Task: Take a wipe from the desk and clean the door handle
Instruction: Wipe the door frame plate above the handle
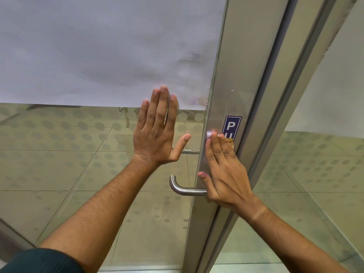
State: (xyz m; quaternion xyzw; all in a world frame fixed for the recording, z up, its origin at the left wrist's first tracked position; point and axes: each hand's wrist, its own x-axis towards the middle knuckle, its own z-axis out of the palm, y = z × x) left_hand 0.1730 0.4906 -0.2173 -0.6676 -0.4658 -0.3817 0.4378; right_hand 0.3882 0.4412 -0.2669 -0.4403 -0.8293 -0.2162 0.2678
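Left hand (157, 131): ours, raised flat against the glass door panel (82, 154); fingers straight and close together, thumb spread toward the frame; it grasps nothing.
Right hand (222, 170): ours, laid flat on the metal door stile (228, 79), fingers straight and pointing up, thumb spread to the left over the edge of the stile.
Wipe (209, 134): a small white piece shows just past the tips of our right fingers, pressed between them and the stile; most of it is hidden under the hand. The fingers do not curl round it; they press it flat.
Door handle (182, 189): brushed steel lever, its bar running level from the stile and bending upward at its left end; it sits below and left of our right hand, and the heel of that hand covers the end where it meets the stile. We cannot tell whether the hand touches the handle.
Sign (231, 126): dark blue sticker on the stile, white letters "P" and part of "U" readable; our right fingertips cover the lower part.
Frosted band (98, 52): pale film across the upper glass, smudged near the stile; our left fingertips overlap its lower edge.
Floor (59, 174): greenish tiles with dotted patches, seen through the clear glass.
Sleeve (37, 261): dark green, pushed up our left arm at the lower left corner.
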